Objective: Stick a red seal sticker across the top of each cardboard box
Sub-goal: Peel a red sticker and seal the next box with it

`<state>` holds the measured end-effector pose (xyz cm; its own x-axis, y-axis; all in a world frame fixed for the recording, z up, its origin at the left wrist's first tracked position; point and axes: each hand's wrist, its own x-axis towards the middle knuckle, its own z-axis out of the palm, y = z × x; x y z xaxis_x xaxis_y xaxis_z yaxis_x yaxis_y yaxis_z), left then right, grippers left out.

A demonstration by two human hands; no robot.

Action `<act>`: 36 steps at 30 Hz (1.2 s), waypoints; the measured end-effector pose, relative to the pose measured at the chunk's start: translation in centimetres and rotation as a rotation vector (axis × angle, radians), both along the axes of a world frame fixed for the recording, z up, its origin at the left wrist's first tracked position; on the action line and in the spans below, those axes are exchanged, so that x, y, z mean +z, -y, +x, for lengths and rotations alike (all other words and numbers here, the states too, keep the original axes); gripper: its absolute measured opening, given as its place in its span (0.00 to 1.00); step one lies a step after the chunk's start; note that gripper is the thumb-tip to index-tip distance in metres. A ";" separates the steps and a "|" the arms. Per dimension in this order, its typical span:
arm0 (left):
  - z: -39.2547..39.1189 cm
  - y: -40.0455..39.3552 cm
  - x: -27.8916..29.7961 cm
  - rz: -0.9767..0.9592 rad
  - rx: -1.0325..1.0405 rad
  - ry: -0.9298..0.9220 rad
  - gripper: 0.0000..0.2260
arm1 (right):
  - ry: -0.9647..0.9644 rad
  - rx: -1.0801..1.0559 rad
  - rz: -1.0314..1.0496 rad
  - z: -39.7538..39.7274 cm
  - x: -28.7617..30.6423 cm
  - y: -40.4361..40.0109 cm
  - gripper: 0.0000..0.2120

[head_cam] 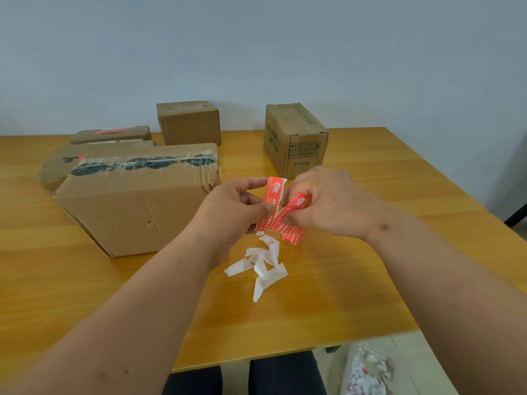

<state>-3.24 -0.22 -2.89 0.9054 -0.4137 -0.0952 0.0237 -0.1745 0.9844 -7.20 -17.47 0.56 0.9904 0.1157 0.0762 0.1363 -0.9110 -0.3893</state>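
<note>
Held above the white backing scraps point(263, 266), thin red paper seal sticker point(274, 192): light, limp, tacky; best taken by its edges. Left hand point(236, 208) pinches it; right hand point(325, 206) pinches the red strip point(293, 208).

We face a plain pale blue-grey wall point(256, 47) behind a glossy orange-brown wooden table point(370, 266), evenly lit; pale floor point(422, 366) shows beyond its near edge.
</note>
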 end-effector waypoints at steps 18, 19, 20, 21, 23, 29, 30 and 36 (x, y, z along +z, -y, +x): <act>-0.2 0.4 -0.6 0.009 0.178 0.071 0.30 | -0.096 -0.023 0.119 -0.7 0.7 -0.5 0.12; -0.2 0.5 -0.6 0.012 0.181 0.079 0.30 | -0.097 -0.027 0.137 -0.8 0.7 -0.4 0.10; -0.2 0.6 -0.6 0.012 0.185 0.086 0.30 | -0.099 -0.031 0.147 -0.9 0.7 -0.4 0.09; -0.2 0.6 -0.5 0.010 0.191 0.090 0.29 | -0.103 -0.034 0.154 -0.9 0.8 -0.4 0.09; -0.2 0.7 -0.5 0.004 0.196 0.095 0.29 | -0.117 -0.034 0.169 -1.1 0.9 -0.4 0.09; -0.4 1.1 -0.5 -0.010 0.238 0.107 0.27 | -0.159 -0.023 0.184 -1.4 0.7 -0.2 0.07; -0.4 1.2 -0.5 -0.018 0.251 0.112 0.27 | -0.162 -0.020 0.183 -1.4 0.7 -0.1 0.06; -0.4 1.2 0.0 -0.047 0.294 0.132 0.25 | -0.187 0.008 0.121 -1.4 0.8 0.3 0.06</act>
